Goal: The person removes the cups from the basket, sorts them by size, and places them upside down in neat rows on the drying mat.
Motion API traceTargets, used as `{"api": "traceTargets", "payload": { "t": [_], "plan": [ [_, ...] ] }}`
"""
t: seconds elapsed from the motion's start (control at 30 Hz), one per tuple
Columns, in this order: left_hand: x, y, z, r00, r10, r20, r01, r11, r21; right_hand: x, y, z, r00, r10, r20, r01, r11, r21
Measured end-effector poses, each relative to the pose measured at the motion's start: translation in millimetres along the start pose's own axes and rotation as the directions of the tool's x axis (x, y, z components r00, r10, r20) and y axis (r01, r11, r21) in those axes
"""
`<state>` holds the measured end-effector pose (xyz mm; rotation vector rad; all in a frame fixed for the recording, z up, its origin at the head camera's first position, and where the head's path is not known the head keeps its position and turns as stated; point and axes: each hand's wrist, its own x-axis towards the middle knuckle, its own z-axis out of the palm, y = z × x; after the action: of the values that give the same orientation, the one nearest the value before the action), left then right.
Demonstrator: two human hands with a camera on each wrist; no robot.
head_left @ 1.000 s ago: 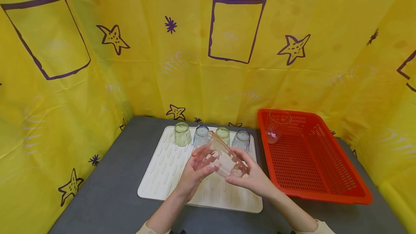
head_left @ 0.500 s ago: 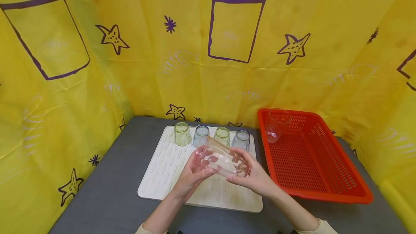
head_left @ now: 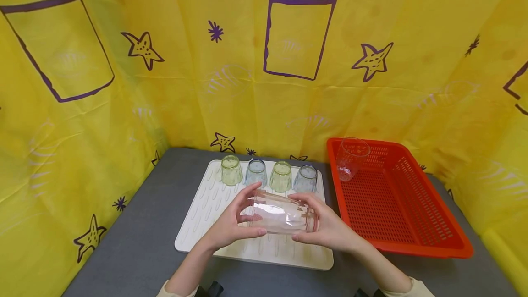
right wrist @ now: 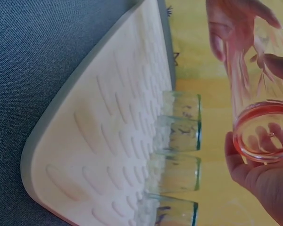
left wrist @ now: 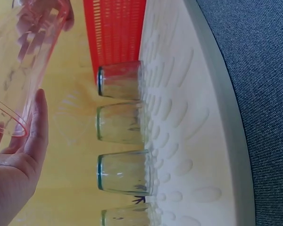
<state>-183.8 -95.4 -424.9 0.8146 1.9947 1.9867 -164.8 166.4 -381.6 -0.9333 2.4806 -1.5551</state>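
A pink-tinted clear drinking glass (head_left: 281,214) lies almost level in the air over the white ribbed drying mat (head_left: 195,228). Around its mouth end curl the fingers and thumb of my left hand (head_left: 231,223). My right hand (head_left: 332,227) grips the thick base end, thumb low and fingers over the top. In the right wrist view the reddish base ring (right wrist: 240,148) rests against the right fingers. Behind, along the mat's far edge, several shorter tumblers stand in a row upside down, among them a green tumbler (head_left: 231,171) and a blue tumbler (head_left: 305,179).
To the right of the mat sits a red perforated plastic basket (head_left: 412,248). A tall clear glass (head_left: 354,162) leans inside its back left corner. Yellow patterned cloth (head_left: 297,104) hangs around the grey tabletop (head_left: 136,223) at the back and sides.
The pink glass has turned from a slant, mouth up to the left, to nearly level and come slightly lower. My left hand has shifted left and opened wider around the mouth end.
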Motion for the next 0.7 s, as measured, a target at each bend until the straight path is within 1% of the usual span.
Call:
{"api": "traceTargets", "payload": {
  "t": [0.07, 0.17, 0.3, 0.43, 0.53, 0.6, 0.7],
  "plan": [
    [-0.4, -0.7, 0.0, 1.0, -0.008, -0.003, 0.008, 1.0, 0.014, -0.5, -1, 0, 1.0, -0.003, 0.003, 0.003, 1.0, -0.01],
    [-1.0, -2.1, 0.9, 1.0, -0.01, -0.024, 0.01, 1.0, 0.003, -1.1, 1, 2, 1.0, 0.0, -0.004, 0.0, 1.0, -0.005],
    [-1.9, -3.7, 2.5, 0.998, -0.008, -0.068, 0.005, 0.999, -0.043, -0.8, 8, 4, 1.0, 0.026, -0.007, -0.026, 0.997, 0.079],
    [-3.1, -5.1, 3.0, 0.994, 0.008, -0.105, -0.019, 0.994, -0.106, 0.9, 21, 7, 0.998, 0.052, -0.026, -0.045, 0.978, 0.205],
    [-4.4, -5.2, 3.4, 0.99, 0.026, -0.139, -0.047, 0.988, -0.149, 2.6, 32, 9, 0.998, 0.054, -0.037, -0.039, 0.943, 0.33],
    [-5.2, -4.8, 3.5, 0.986, 0.025, -0.163, -0.056, 0.981, -0.186, 3.8, 37, 11, 0.998, 0.044, -0.034, -0.026, 0.91, 0.414],
    [-6.4, -3.8, 3.8, 0.983, 0.015, -0.185, -0.061, 0.967, -0.248, 5.1, 40, 16, 0.998, 0.051, -0.024, -0.03, 0.845, 0.533]
  ]
}}
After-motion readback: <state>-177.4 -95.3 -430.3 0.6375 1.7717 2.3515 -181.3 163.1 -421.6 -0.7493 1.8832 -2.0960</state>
